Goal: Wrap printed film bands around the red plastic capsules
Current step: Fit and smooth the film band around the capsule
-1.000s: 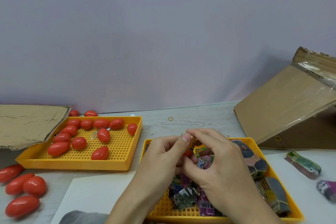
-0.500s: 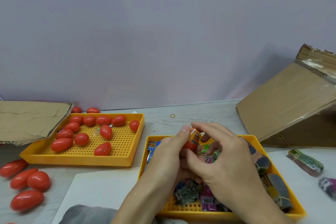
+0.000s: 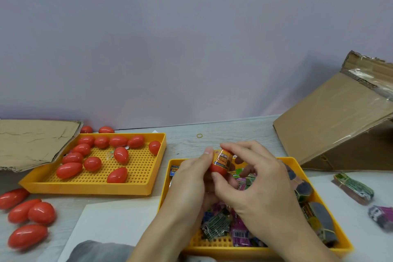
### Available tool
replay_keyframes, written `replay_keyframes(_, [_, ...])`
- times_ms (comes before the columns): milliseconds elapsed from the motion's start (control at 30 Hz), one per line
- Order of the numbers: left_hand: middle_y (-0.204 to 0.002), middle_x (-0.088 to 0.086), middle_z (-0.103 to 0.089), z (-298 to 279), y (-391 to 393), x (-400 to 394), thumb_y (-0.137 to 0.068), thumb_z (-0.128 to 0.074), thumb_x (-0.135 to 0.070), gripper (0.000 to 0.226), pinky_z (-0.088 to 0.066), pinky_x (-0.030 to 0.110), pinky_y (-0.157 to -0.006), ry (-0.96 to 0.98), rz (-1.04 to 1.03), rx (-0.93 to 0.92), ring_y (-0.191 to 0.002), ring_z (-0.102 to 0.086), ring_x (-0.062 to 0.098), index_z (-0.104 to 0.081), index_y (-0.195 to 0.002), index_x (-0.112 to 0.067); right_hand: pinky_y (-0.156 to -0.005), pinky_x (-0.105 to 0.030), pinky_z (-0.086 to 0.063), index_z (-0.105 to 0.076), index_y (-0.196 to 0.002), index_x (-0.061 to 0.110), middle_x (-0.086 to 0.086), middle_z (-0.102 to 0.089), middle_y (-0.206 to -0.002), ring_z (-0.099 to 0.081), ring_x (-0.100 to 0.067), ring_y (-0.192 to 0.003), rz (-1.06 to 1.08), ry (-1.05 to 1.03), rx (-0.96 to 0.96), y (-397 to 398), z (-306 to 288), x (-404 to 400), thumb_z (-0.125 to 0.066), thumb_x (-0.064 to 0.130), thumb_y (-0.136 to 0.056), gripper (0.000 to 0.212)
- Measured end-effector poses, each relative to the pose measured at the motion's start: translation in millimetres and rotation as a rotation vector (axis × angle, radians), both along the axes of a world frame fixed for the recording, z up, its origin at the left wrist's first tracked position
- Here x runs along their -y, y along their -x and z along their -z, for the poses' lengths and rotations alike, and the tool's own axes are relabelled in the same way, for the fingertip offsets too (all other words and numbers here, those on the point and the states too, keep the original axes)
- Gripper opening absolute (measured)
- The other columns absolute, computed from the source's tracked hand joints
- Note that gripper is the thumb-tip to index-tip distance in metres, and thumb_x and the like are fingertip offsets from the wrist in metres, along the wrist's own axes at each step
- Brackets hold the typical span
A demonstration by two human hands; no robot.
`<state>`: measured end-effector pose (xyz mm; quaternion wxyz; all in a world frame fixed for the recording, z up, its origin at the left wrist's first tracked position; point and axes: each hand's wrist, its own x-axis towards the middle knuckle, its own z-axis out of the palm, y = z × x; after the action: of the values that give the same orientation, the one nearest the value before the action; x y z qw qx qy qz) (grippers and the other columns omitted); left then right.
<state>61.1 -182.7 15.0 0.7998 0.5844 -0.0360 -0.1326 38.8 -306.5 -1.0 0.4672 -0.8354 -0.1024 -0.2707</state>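
A plain pale lilac wall runs behind my table, whose top is a light grey wood grain. At the table's back left corner a torn sheet of cardboard lies flat, and at the back right a cardboard box leans on its side. A small rubber band sits alone near the back edge.

On the left stands a yellow perforated tray holding loose red capsules; four more capsules lie on the table near its left edge, and two behind the tray. Toward the front edge a second yellow tray holds heaped printed film bands, with two banded bundles on the table to its right. A white sheet of paper lies at the front.

Above that second tray I hold one capsule between both hands. My left hand grips it from the left, thumb tip up by its top. My right hand pinches it, forefinger over the top and thumb beneath. A printed band circles its upper half.
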Motion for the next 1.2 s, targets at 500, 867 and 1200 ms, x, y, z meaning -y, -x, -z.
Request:
replay_keyframes(500, [-0.062, 0.017, -0.069, 0.8, 0.4, 1.7, -0.104, -0.040, -0.027, 0.062, -0.058, 0.030, -0.052, 0.205, 0.062, -0.161, -0.055, -0.070, 0.023, -0.076, -0.059, -0.005, -0.068, -0.008, -0.053, -0.069, -0.120, 0.021, 0.021, -0.055, -0.104, -0.064, 0.001, -0.093, -0.107, -0.228, -0.095, -4.7, 5.9, -3.5, -0.081, 0.018, -0.077, 0.044])
replay_keyframes(867, [-0.085, 0.028, -0.072, 4.1, -5.6, -0.5, -0.082, -0.060, -0.018, 0.029, -0.062, 0.032, -0.060, 0.255, 0.005, -0.220, -0.065, -0.072, 0.028, -0.078, -0.079, 0.004, -0.085, -0.018, -0.053, -0.062, -0.123, 0.041, 0.025, -0.060, -0.119, -0.062, -0.001, -0.109, -0.140, -0.341, -0.190, -3.8, 4.0, 1.1, -0.072, 0.022, -0.084, 0.044])
replay_keyframes(1200, [-0.080, 0.022, -0.071, 3.8, -4.0, 4.8, -0.066, -0.076, -0.020, 0.039, -0.060, 0.030, -0.054, 0.086, -0.127, -0.130, -0.073, -0.068, 0.033, -0.062, -0.092, 0.005, -0.079, -0.007, -0.041, -0.057, -0.108, 0.037, 0.024, -0.053, -0.099, -0.053, 0.003, -0.093, 0.189, 0.107, -0.119, 0.4, -1.8, -10.7, -0.066, 0.032, -0.085, 0.025])
